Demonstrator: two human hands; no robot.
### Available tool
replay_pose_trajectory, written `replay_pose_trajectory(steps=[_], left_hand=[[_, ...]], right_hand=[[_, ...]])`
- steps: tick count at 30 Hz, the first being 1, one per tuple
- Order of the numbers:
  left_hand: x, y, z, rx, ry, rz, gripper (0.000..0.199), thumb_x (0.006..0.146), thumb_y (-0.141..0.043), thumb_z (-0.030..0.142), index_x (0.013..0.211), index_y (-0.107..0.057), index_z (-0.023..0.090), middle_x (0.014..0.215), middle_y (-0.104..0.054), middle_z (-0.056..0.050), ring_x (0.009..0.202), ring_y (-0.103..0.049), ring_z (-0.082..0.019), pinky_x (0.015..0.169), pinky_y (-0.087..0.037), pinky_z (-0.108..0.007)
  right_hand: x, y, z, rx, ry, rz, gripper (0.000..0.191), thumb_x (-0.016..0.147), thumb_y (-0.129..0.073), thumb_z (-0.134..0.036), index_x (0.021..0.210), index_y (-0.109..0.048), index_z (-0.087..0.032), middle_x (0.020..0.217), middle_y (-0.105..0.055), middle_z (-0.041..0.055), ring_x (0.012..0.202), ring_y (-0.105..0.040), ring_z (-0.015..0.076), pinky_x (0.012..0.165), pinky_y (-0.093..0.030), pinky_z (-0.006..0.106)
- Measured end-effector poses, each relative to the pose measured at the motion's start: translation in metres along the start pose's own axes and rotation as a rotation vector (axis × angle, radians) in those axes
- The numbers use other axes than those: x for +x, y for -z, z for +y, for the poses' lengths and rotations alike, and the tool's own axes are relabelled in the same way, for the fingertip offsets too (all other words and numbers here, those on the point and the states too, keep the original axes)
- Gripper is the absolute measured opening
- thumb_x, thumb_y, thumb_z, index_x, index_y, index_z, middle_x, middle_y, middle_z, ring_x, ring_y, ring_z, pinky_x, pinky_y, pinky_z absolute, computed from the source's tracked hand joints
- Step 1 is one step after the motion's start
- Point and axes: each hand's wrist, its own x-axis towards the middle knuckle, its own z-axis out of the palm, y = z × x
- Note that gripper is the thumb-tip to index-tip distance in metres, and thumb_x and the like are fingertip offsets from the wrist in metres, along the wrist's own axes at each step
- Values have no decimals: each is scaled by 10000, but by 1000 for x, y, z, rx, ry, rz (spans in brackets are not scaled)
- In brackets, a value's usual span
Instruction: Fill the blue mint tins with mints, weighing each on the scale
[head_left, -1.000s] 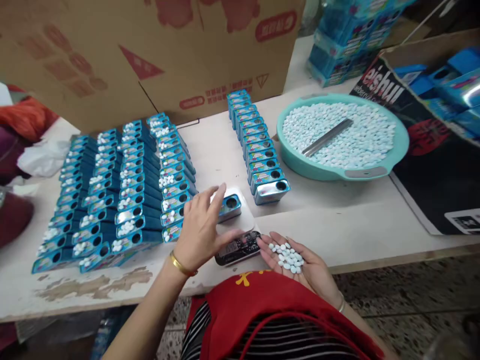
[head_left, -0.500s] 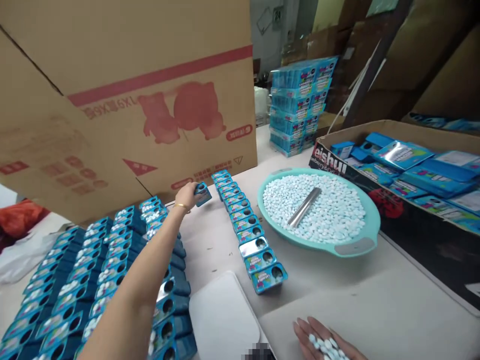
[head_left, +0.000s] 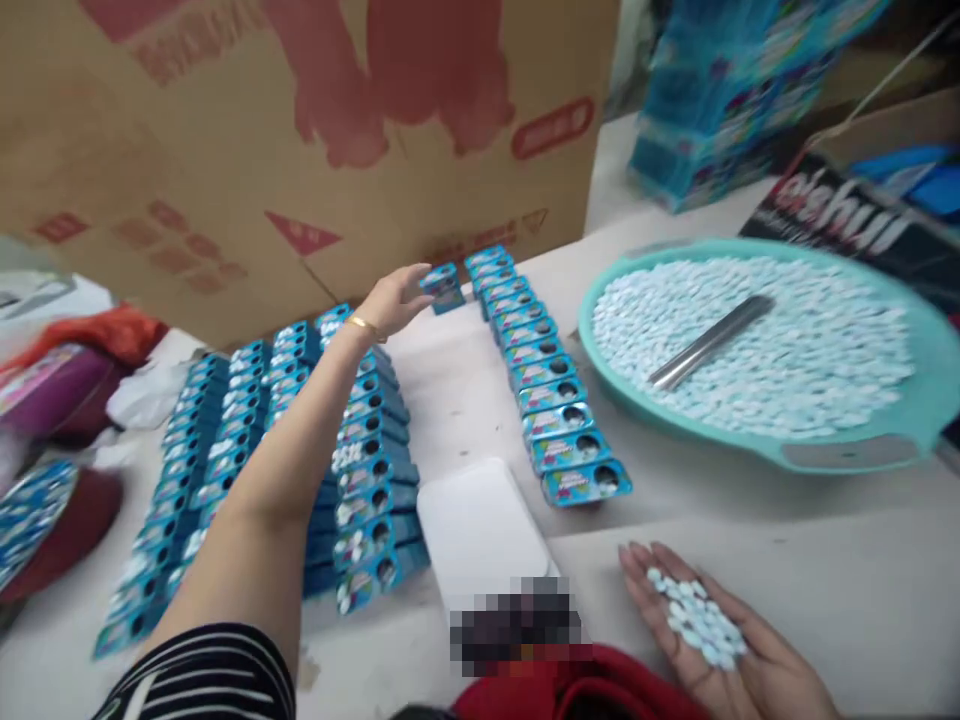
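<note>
My left hand [head_left: 397, 300] is stretched out to the far side of the table, its fingers apart. Right at its fingertips, against the big carton, stands a small blue candy box [head_left: 445, 290]; I cannot tell if they still touch. Palm up near the front edge, my right hand [head_left: 675, 640] cups a small pile of pale blue candies [head_left: 705, 620]. A row of blue candy boxes [head_left: 544, 372] with round holes runs towards me. Left of it, partly behind my left arm, stand several more rows of boxes [head_left: 375, 470], some with candies on top.
A turquoise basin [head_left: 832, 455] full of pale candies holds a metal scoop [head_left: 712, 340]. A white scale [head_left: 484, 530] lies between the rows. The large carton [head_left: 450, 190] walls off the back. Wrapped blue packs [head_left: 675, 150] and an open box [head_left: 840, 205] stand at right.
My left hand has set the candy box down by the carton and spread its fingers. The view has shifted left and down, showing more of my right hand with its candies.
</note>
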Motion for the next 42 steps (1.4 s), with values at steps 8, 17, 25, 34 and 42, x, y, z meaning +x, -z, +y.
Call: replay_pose_trajectory(steps=[8, 17, 25, 34, 42], left_hand=[[-285, 22, 72, 201, -162, -261, 218, 847, -573, 387, 957, -583, 199, 1176, -544, -103, 1068, -507, -237, 890, -439, -414], [-335, -20, 90, 476, -109, -55, 128, 875, -499, 203, 800, -602, 206, 1183, -588, -81, 1095, -534, -271, 890, -420, -460], [-278, 8, 139, 320, -188, -102, 261, 934, -401, 316, 814, -573, 162, 1025, -589, -91, 770, -596, -156, 647, -483, -284], [-224, -34, 140, 291, -303, -278, 224, 918, -428, 309, 881, -580, 149, 1001, -604, -104, 773, -601, -172, 635, -487, -293], [-266, -59, 200, 19, -446, -191, 186, 924, -402, 247, 1006, -533, 145, 955, -592, -83, 812, -552, -169, 682, -500, -299]], right_hand=[[-25, -36, 10, 65, -199, 115, 328, 838, -413, -76, 1042, -665, -122, 1128, -684, 151, 1075, -635, 242, 843, -579, 358], [-46, -25, 25, 26, -224, -110, 279, 873, -440, -129, 1036, -663, -91, 1116, -690, 138, 1119, -609, 232, 928, -532, 343], [-51, -24, 26, 37, -194, -145, 282, 884, -431, -145, 1022, -664, -65, 1105, -688, 157, 1119, -610, 245, 932, -527, 343], [-44, -25, 24, 53, -187, -159, 266, 866, -461, -144, 1028, -659, -68, 1080, -696, 161, 1094, -628, 218, 959, -503, 334], [-35, -27, 31, -16, -255, -193, 257, 873, -470, -180, 985, -687, -101, 950, -739, 101, 845, -710, 169, 818, -565, 298]])
